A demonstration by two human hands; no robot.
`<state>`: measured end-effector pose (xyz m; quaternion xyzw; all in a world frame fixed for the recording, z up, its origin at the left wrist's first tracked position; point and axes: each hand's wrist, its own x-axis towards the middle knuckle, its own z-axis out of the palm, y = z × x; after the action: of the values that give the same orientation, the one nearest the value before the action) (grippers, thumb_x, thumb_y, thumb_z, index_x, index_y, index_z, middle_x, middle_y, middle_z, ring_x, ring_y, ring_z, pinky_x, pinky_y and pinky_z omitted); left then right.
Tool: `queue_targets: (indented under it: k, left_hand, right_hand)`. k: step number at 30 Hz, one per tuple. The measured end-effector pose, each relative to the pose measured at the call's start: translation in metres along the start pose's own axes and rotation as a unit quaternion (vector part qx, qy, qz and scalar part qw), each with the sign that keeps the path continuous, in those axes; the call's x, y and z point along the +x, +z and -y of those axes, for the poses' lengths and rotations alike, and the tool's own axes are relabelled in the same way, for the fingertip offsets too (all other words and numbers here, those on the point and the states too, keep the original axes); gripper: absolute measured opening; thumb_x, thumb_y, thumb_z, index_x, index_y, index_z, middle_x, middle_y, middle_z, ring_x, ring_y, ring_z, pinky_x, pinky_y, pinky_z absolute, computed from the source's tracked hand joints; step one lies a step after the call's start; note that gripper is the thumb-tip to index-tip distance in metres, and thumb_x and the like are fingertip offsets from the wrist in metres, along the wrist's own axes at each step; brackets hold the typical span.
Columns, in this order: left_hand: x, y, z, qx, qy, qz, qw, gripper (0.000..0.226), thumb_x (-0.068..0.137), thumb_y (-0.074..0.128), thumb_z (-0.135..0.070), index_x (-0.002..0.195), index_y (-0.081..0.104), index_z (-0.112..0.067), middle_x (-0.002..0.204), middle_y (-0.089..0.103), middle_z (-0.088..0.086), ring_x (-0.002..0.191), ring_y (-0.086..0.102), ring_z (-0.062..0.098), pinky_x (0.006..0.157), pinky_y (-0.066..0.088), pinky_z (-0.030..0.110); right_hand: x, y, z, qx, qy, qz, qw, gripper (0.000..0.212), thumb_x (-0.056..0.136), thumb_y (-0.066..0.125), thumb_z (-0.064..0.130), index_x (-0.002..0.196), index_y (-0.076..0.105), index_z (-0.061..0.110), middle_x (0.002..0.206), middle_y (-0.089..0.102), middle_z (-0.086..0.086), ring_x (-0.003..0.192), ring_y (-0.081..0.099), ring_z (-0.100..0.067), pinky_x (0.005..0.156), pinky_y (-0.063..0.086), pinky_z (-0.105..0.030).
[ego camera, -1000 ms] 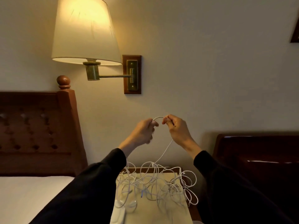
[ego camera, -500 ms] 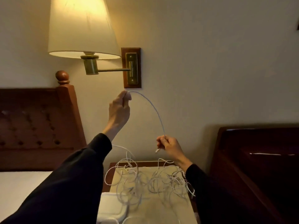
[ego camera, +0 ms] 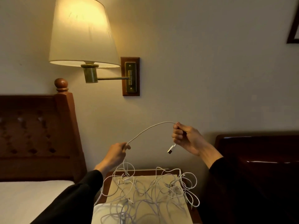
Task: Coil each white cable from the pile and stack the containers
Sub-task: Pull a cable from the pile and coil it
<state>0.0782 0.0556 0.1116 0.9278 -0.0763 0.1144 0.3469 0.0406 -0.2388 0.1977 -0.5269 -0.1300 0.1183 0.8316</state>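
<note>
We see a wooden nightstand (ego camera: pixel 163 171) with a tan top. A tangled pile of white cables (ego camera: pixel 152 191) covers it, loops spilling over its right edge. A white container (ego camera: pixel 103 210) sits at its near left corner.

A: The white cable (ego camera: pixel 150 128) arcing up there looks smooth and plastic-coated, a soft matt sheen, with a metal plug (ego camera: pixel 170 150) catching the light.

B: And the headboard (ego camera: pixel 37 136) is dark polished wood with tufted, leathery padding.

A: The lamp (ego camera: pixel 82 32) has a matt fabric shade and a brushed brass arm.

B: Below, a wood-rimmed table (ego camera: pixel 163 171) under a dull, papery beige cover.
</note>
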Motion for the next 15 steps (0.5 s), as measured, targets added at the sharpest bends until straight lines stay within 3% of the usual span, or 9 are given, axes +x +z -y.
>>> queue_targets:
  k: [3,6,8,11,15]
  left_hand:
    - [-0.013,0.009,-0.01,-0.027,0.053,0.004,0.998,0.013,0.101,0.046,-0.03,0.093,0.056,-0.027,0.069,0.06,-0.002,0.061,0.052,0.015,0.058,0.041,0.031]
    - [-0.023,0.007,-0.008,-0.031,0.089,0.0,0.996,0.019,0.1,0.047,-0.031,0.083,0.055,-0.027,0.07,0.06,0.0,0.064,0.054,0.019,0.059,0.043,0.039]
    - [-0.028,0.004,-0.01,-0.044,0.094,-0.026,0.994,0.022,0.1,0.048,-0.028,0.079,0.055,-0.027,0.067,0.059,-0.001,0.059,0.05,0.014,0.056,0.039,0.033]
    - [-0.023,-0.008,-0.022,-0.061,0.047,-0.126,0.989,0.024,0.099,0.05,-0.025,0.076,0.057,-0.024,0.064,0.06,0.001,0.056,0.05,0.014,0.052,0.035,0.03]
    - [0.003,-0.049,-0.021,0.016,0.008,-0.204,0.979,0.019,0.099,0.051,-0.03,0.093,0.065,-0.019,0.08,0.068,0.009,0.07,0.058,0.025,0.061,0.038,0.029]
  right_hand:
    - [0.0,-0.007,0.006,0.06,0.0,-0.022,0.998,0.027,0.103,0.039,0.025,0.083,0.052,0.013,0.053,0.031,0.006,0.045,0.029,-0.008,0.045,0.031,-0.019]
    - [-0.003,-0.011,0.015,0.071,-0.002,-0.052,0.996,0.034,0.105,0.035,0.029,0.077,0.049,0.015,0.048,0.023,0.008,0.041,0.022,-0.007,0.043,0.023,-0.021]
    - [-0.009,-0.012,0.019,0.03,-0.003,-0.071,0.997,0.039,0.105,0.035,0.033,0.073,0.049,0.015,0.048,0.021,0.007,0.041,0.021,-0.008,0.042,0.022,-0.021]
    - [-0.016,-0.009,0.019,-0.052,0.01,-0.06,0.997,0.037,0.105,0.035,0.032,0.075,0.049,0.015,0.051,0.019,0.006,0.043,0.019,-0.008,0.042,0.022,-0.02]
    - [-0.029,-0.005,0.011,-0.191,0.046,-0.001,0.98,0.031,0.106,0.036,0.026,0.086,0.054,0.01,0.055,0.021,0.006,0.045,0.019,-0.007,0.039,0.02,-0.018]
